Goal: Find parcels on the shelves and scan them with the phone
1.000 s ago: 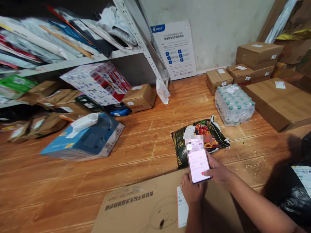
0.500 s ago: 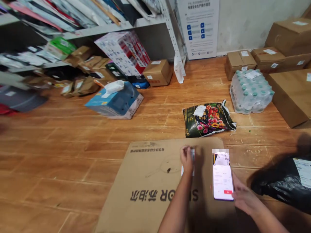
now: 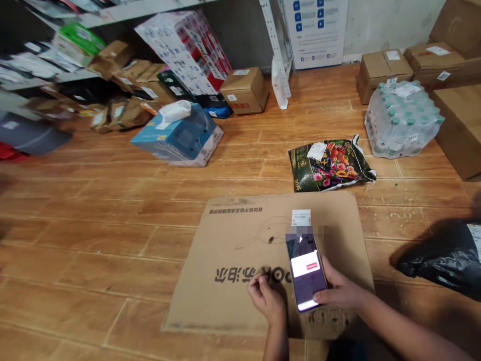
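Observation:
My right hand (image 3: 340, 286) holds a smartphone (image 3: 306, 281) with its lit screen facing up. The thumb rests near the phone's lower right corner. Under the phone lies a large flat cardboard box (image 3: 225, 240) with printed characters and a pan outline. Just past the phone's top edge, a white shipping label (image 3: 301, 218) is stuck on the box. My left hand (image 3: 267, 299) is over the printed lettering, left of the phone, its fingers curled in with nothing seen in them.
Beyond the box lies a dark printed soil bag (image 3: 328, 165). Shrink-wrapped bottles (image 3: 404, 120) and cartons (image 3: 385, 72) stand at right, near a black plastic parcel (image 3: 443, 263). A blue tissue-topped package (image 3: 180, 135) sits on the floor before the shelf (image 3: 276, 45).
My left hand has drawn back from the label toward me, uncovering it. My right hand has brought the phone left, just below the label, and the screen shows a different page. The view has tilted down.

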A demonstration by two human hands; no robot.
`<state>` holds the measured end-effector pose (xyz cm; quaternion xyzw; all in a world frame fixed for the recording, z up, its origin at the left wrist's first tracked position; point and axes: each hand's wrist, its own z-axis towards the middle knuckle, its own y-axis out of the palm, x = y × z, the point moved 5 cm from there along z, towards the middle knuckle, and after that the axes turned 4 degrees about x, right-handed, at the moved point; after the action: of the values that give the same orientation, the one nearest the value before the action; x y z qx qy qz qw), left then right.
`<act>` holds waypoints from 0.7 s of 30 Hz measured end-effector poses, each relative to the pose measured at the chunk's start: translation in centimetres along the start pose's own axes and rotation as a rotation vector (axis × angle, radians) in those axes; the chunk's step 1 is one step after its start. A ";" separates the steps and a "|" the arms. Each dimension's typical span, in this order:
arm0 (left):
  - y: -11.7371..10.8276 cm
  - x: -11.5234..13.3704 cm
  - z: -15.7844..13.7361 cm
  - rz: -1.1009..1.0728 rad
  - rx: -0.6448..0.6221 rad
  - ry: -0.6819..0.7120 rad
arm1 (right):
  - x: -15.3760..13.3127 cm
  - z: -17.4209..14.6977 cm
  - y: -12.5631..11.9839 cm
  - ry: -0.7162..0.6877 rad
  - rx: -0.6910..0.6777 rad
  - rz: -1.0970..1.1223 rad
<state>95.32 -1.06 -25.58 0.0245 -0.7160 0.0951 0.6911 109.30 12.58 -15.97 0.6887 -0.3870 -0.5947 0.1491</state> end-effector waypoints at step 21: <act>0.5 0.0 -0.4 0.023 -0.042 -0.002 | 0.2 0.5 -1.3 -0.081 0.446 -0.013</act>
<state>95.64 -0.49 -25.58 0.0017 -0.7188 0.0879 0.6897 109.31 13.36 -17.11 0.6827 -0.5104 -0.5223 -0.0263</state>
